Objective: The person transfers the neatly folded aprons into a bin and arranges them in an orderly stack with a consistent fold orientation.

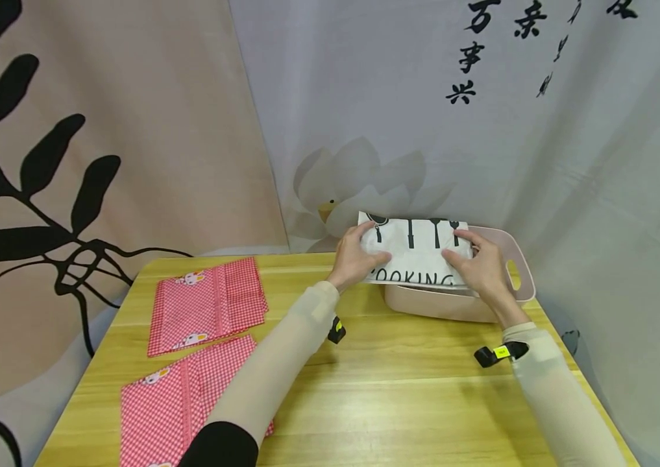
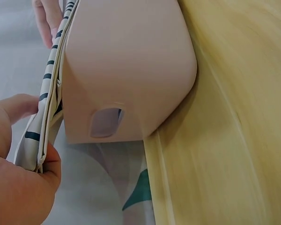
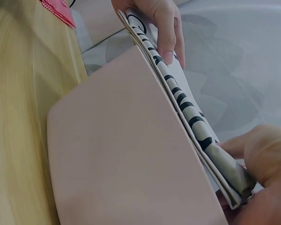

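Note:
A folded white cloth (image 1: pixel 417 253), printed with black kitchen utensils and the word COOKING, lies over the top of a pale pink plastic basket (image 1: pixel 446 306). My left hand (image 1: pixel 354 259) grips the cloth's left end, thumb on the printed face and fingers at the edge. At the other end, my right hand (image 1: pixel 484 267) pinches the cloth the same way. The left wrist view shows the cloth's layered folds (image 2: pixel 49 117) between thumb and fingers. In the right wrist view the folded edge runs along the basket's rim (image 3: pixel 178 117). The basket's inside is mostly hidden under the cloth.
Two folded red-and-white checked cloths (image 1: pixel 207 305) with small white rabbit-like prints lie on the left of the wooden table (image 1: pixel 388 402). The basket stands near the table's back right edge. A printed curtain (image 1: pixel 365 97) hangs right behind the table.

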Demonstrator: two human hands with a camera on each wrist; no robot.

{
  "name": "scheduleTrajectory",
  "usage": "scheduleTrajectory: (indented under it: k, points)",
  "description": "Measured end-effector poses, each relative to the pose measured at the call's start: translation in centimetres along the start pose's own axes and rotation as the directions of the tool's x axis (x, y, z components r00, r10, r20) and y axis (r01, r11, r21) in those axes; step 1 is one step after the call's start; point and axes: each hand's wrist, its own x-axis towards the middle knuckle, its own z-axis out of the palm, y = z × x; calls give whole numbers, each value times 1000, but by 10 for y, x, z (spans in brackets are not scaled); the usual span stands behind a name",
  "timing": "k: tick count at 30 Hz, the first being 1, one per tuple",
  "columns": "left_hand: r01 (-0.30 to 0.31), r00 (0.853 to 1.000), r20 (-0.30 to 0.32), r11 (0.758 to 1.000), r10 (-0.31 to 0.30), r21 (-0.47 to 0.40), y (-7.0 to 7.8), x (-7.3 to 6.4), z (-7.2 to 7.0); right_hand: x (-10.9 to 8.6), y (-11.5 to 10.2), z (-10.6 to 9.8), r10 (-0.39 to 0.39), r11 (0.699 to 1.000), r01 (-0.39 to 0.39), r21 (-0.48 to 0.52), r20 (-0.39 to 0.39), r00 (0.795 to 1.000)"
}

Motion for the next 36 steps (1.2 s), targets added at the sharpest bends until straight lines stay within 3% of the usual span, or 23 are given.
scheduleTrajectory:
  k: [12,15,16,19,22,23,27,36]
  points:
    - [27,1000,4,1000,-27,-15,5,6,15,7,8,-8,35,999,-36,-39,-24,999]
    - [19,1000,-1,999,-19,31,12,7,17,8,10,-12,28,998,-30,-53,-37,999]
    - [-8,1000,0,1000,8,27,-6,21,26,7,10,-13,28,998,-30,-58,-40,999]
    - [-8,999,41,1000,7,28,-18,34,34,5,11,-17,25,996,-28,-82,-43,999]
    - [-17,997,80,999,21,-42,-29,40,40,2,13,-22,16,993,-20,-112,-40,999]
    - [4,997,83,999,0,-42,-11,27,33,2,14,-23,12,993,-16,-119,-38,999]
    - [-12,998,62,1000,12,0,12,11,32,0,18,-28,9,995,-12,-100,-32,999]
    - [-59,993,106,997,53,58,22,11,45,-1,28,-42,26,996,-29,-80,-40,999]
